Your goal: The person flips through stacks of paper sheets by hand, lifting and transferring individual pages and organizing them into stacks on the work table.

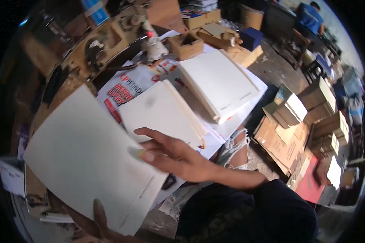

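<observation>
A large white sheet of paper, with small print along its lower edge, is held tilted at the left. My left hand is closed on its near edge, thumb on the face and the other fingers mostly hidden beneath. Across its right edge, my right hand has its thumb on the paper and its fingers at the far side of the edge. Just beyond lies a white paper stack with a cream strip along one side. A thicker white stack sits farther back.
Printed paper covers the work surface under the stacks. A small wooden box and a white cone stand at the back. Several bundled stacks and flat cardboard are on the floor at right. A person in blue is far off.
</observation>
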Demonstrator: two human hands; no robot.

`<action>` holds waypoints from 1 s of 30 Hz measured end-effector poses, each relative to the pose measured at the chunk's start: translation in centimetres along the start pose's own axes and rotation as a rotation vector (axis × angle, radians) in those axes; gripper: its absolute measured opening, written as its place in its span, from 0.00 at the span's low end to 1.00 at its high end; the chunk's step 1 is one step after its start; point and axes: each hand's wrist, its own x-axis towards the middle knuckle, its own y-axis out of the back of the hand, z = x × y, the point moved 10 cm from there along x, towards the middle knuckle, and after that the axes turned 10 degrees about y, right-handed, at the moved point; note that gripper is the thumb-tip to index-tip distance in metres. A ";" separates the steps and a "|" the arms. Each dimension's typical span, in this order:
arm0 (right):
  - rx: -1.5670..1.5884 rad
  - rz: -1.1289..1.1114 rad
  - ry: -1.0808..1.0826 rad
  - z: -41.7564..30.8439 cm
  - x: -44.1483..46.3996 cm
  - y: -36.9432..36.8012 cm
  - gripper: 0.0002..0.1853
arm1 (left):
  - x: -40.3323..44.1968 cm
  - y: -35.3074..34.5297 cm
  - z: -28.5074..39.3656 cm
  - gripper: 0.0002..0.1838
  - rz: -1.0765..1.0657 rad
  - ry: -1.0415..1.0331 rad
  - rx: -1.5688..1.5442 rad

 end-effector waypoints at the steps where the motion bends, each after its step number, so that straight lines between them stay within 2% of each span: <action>1: -0.035 0.068 -0.021 0.5 -0.9 2.2 0.30 | 0.1 -2.2 0.9 0.37 -0.044 -0.037 -0.085; 3: 0.012 0.237 0.123 0.1 -2.5 6.3 0.23 | 0.2 -6.4 2.7 0.36 -0.142 -0.104 -0.258; 5: -0.162 0.451 0.084 -2.5 -6.2 11.3 0.17 | 1.5 -12.6 2.7 0.31 -0.380 -0.117 -0.770; 6: -0.273 0.596 0.026 -4.7 -8.4 14.0 0.15 | 2.1 -16.0 5.0 0.27 -0.396 -0.023 -1.103; 8: -0.515 0.790 0.289 -9.3 -12.4 19.8 0.12 | 2.3 -21.2 12.9 0.19 -0.635 0.017 -0.730; 9: -0.687 0.882 0.438 -11.8 -14.5 22.3 0.12 | 1.7 -23.4 15.5 0.17 -0.632 -0.111 -0.602; 11: -0.630 0.995 0.615 -15.6 -18.0 25.7 0.12 | -0.7 -28.6 19.9 0.14 -0.694 -0.355 -0.449; 12: -0.340 1.046 0.575 -16.2 -19.2 27.6 0.14 | -2.4 -31.0 21.9 0.14 -0.759 -0.476 -0.425; 14: -0.388 1.092 0.588 -18.4 -21.4 29.9 0.16 | -5.1 -33.5 24.9 0.16 -0.587 -0.695 -0.197; 15: -0.441 1.050 0.602 -19.5 -21.4 29.4 0.18 | -5.4 -33.6 25.8 0.16 -0.584 -0.688 -0.202; 17: -0.475 1.113 0.565 -19.8 -22.7 30.4 0.18 | -5.9 -36.6 25.1 0.19 -0.807 -0.514 0.099; 18: -0.487 1.113 0.547 -19.4 -23.1 30.9 0.17 | -5.5 -37.3 24.7 0.19 -0.808 -0.510 0.102; 20: -0.443 1.139 0.512 -17.8 -23.5 32.2 0.17 | -3.9 -38.9 22.9 0.22 -0.895 -0.385 -0.197; 21: -0.407 1.159 0.482 -17.0 -23.5 32.9 0.17 | -3.4 -38.2 23.4 0.25 -0.910 -0.412 -0.307; 24: -0.390 1.134 0.434 -15.8 -22.0 33.9 0.17 | -4.7 -35.9 24.0 0.27 -0.808 -0.510 -0.212; 25: -0.343 1.139 0.482 -16.0 -21.4 34.0 0.18 | -5.0 -35.6 24.0 0.29 -0.687 -0.531 -0.140; 29: -0.466 1.093 0.424 -17.4 -19.4 33.8 0.22 | -4.1 -36.2 23.4 0.22 -0.712 -0.541 -0.135; 30: -0.466 1.091 0.423 -17.5 -19.3 34.2 0.22 | -4.0 -37.2 22.6 0.18 -0.865 -0.451 -0.206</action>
